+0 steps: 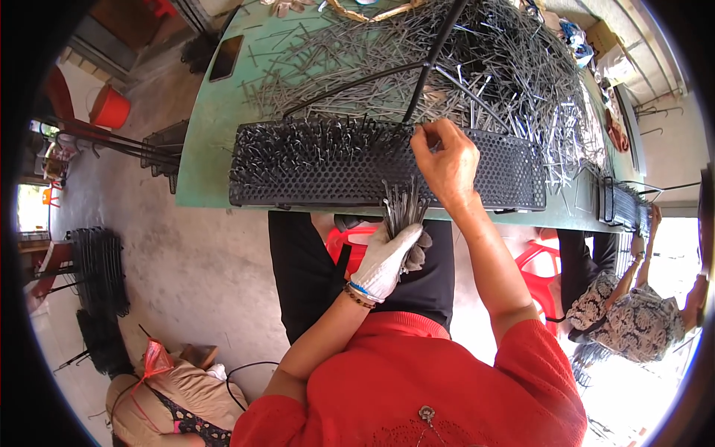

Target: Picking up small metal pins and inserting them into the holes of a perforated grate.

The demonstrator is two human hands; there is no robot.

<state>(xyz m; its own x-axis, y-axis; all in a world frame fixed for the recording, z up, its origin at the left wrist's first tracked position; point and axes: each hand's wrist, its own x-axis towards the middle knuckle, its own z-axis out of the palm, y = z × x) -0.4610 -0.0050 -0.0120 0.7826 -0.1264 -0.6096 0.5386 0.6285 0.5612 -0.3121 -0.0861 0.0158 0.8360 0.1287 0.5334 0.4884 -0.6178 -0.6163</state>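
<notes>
on the head view, the left hand (383, 261), in a white glove, is gripping a bundle of thin metal rods (403, 205), fingers wrapping around the lower ends while the tops are fanning upward. the bundle is sitting right at the near edge of the perforated black rack (491, 175), a little left of and below the right hand (450, 160). that right hand, bare, is hovering over the rack toward its far edge, thumb and forefinger pinching narrow; whether a rod is sitting between them, i cannot tell. to its left, a thick crowd of hooked rods (298, 145) is bristling from the rack, while the right end is showing bare holes.

the rack is lying along the near edge of a green table (199, 167). a black metal frame (430, 63) is rising behind it, and beyond that a loose heap of rods (335, 67) is sprawling across the top. a phone (226, 58) is lying at the far left.

around the room, a red bucket (109, 108) is standing on the floor, black racks (98, 272) are stacking up at left, and a co-worker in patterned clothing (633, 309) is reaching toward another rack (624, 205) at the right end.
</notes>
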